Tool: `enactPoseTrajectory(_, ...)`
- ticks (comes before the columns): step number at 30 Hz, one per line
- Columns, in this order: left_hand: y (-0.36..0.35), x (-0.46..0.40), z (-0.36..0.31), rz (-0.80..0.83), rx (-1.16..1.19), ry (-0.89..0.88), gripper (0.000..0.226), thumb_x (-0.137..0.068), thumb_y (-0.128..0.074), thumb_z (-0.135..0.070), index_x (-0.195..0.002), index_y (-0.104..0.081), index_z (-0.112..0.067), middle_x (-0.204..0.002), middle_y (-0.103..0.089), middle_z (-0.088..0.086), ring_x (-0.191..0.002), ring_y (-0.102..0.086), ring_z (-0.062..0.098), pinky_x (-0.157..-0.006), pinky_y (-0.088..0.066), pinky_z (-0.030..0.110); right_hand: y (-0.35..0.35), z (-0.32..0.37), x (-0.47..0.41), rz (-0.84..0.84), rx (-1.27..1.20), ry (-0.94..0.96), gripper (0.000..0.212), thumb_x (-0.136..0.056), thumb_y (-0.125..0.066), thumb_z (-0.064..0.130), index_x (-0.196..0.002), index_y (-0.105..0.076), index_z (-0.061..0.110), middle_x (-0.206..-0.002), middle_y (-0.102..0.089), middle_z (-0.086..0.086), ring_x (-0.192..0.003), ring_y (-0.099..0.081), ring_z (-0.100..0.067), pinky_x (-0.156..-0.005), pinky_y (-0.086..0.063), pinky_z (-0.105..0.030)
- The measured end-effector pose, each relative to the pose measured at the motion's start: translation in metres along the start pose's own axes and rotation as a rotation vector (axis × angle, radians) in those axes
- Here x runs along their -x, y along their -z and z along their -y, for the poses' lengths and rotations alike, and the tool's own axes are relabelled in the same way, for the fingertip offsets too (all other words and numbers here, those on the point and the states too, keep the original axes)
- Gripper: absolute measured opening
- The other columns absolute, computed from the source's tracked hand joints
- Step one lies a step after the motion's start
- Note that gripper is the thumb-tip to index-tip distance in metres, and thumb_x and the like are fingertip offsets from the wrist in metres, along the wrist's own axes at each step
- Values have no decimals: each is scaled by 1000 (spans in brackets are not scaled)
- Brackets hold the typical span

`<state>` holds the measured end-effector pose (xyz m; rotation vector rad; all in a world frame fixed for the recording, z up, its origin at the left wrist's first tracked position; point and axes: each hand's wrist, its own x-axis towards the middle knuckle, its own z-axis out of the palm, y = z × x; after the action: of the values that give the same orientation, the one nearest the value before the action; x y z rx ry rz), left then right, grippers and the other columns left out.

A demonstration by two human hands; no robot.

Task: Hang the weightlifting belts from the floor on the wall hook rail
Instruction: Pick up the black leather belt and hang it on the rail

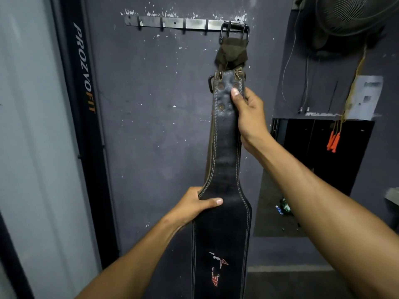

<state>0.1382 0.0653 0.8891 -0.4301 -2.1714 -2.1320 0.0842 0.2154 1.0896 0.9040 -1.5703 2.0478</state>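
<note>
Here, step: getting a belt's buckle seated on a hook; judged near done.
Belt: black leather weightlifting belt [224, 169] runs upright between both hands; its wide logo end drops below the left hand and out of view.
Buckle: black metal buckle [235, 31] sits above the right hand, over the right end of the hook rail [172, 23]; a worn dark fabric piece [232, 51] joins it to the strap; whether a hook truly passes through the frame I cannot tell.
Right hand: right hand [248, 113] curled round the narrow strap just under the rivets, thumb pressed on the front face.
Left hand: left hand [194, 205] grips the left edge where the belt flares, thumb laid across the front.
Spare hooks: four bare hooks lie up and left of the right hand.
Advice: keep the strap slack; let the left hand take the weight; ease down gradually until the buckle bears; release low hand first; frayed fabric looks weak, so avoid jerking.
</note>
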Motion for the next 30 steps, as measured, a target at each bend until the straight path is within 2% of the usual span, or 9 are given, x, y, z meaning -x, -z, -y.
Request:
enactPoseTrajectory(3, 4, 15, 37, 10, 88, 90, 47, -83, -83, -6, -128, -67, -4, -122, -76, 13, -116, -73, 28, -102, -57, 37, -1, 2, -1, 3, -10, -8, 24, -107, -56, 19, -121, -67, 3, -105, -76, -13, -94, -72, -26, -95, -58, -52)
enactPoseTrajectory(7, -1, 24, 80, -74, 43, 220, 75, -71, -93, -40, -131, -63, -7, -128, -73, 14, -116, -73, 25, -104, -56, 41, 1, 13, -10, -12, -34, 15, 21, -108, -53, 15, -117, -67, 3, -104, -75, -13, -92, -72, -23, -88, -60, -39)
enactPoseTrajectory(10, -6, 19, 83, -134, 33, 226, 83, -66, -94, -49, -130, -61, -6, -125, -74, 13, -115, -73, 26, -105, -56, 45, 3, 18, -14, -5, -36, 29, 19, -108, -53, 15, -113, -68, 5, -101, -76, -11, -88, -74, -19, -85, -62, -35)
enactPoseTrajectory(15, -8, 36, 95, 8, 20, 267, 60, -76, -89, -23, -128, -66, -5, -121, -77, 9, -116, -73, 25, -106, -55, 40, 8, 21, -15, -3, -61, 38, 19, -109, -52, 13, -109, -68, 4, -93, -78, -7, -85, -74, -21, -85, -62, -40)
enactPoseTrajectory(22, -10, 34, 98, -14, -61, 272, 42, -85, -83, -14, -124, -69, -6, -120, -78, 8, -115, -73, 24, -110, -52, 46, 15, 17, -17, 3, -40, 1, 19, -109, -52, 13, -99, -68, 9, -87, -78, -5, -80, -74, -17, -79, -62, -34)
enactPoseTrajectory(24, -14, 31, 83, 6, -57, 229, 46, -81, -86, -19, -123, -70, -12, -121, -78, 6, -117, -72, 23, -111, -51, 44, 18, 16, -16, 13, -47, -17, 19, -109, -52, 13, -103, -68, 7, -91, -78, -5, -82, -75, -16, -80, -62, -34)
enactPoseTrajectory(27, -19, 14, 34, -60, 98, 75, 68, -72, -85, -34, -133, -63, -13, -132, -72, 6, -125, -67, 24, -112, -49, 40, 19, 3, -8, 59, -40, -63, 19, -110, -50, 14, -109, -67, 5, -95, -78, -7, -83, -75, -16, -79, -62, -32)
enactPoseTrajectory(29, -20, -8, -8, -99, 141, -41, 68, -85, -77, -37, -142, -53, -11, -144, -63, 5, -134, -59, 20, -120, -40, 42, 18, -9, -1, 77, -33, -84, 20, -109, -51, 14, -114, -67, 4, -101, -77, -9, -86, -75, -15, -81, -61, -30)
enactPoseTrajectory(30, -20, -19, -30, -110, 137, -84, 58, -94, -70, -36, -142, -50, -10, -148, -59, 5, -138, -55, 18, -124, -35, 43, 17, -16, 3, 89, -23, -87, 23, -109, -52, 15, -119, -68, 2, -107, -77, -10, -91, -75, -15, -85, -60, -30)
